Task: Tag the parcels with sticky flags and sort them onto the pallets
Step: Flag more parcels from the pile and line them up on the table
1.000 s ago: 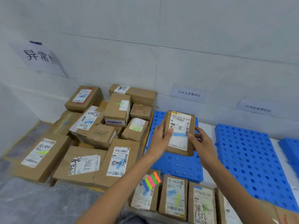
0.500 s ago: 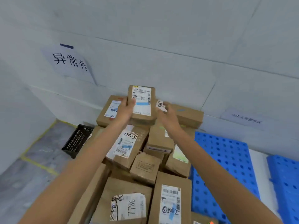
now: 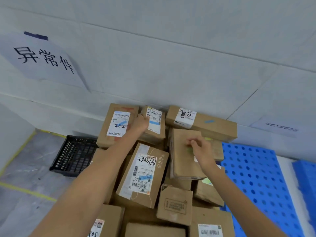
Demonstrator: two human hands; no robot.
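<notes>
A small brown parcel (image 3: 154,124) with a white label and a blue flag lies at the back of the parcel heap, against the wall. My left hand (image 3: 141,124) rests on its left edge, fingers still on it. My right hand (image 3: 201,149) hovers apart from it, fingers loosely curled over a plain brown box (image 3: 183,161) that carries a green flag. A long box (image 3: 203,123) with a blue flag lies behind on the right, and a labelled box (image 3: 118,124) marked 5082 on the left.
Several more labelled cartons fill the heap toward me. A blue perforated pallet (image 3: 253,171) lies to the right, another blue pallet (image 3: 306,178) beyond it. A black plastic crate (image 3: 75,154) sits on the floor at left. Paper signs (image 3: 42,57) hang on the wall.
Both hands carried the blue-flagged parcel from the blue pallet over to the heap and set it down at the back. My right hand has let go and drawn back to the right.
</notes>
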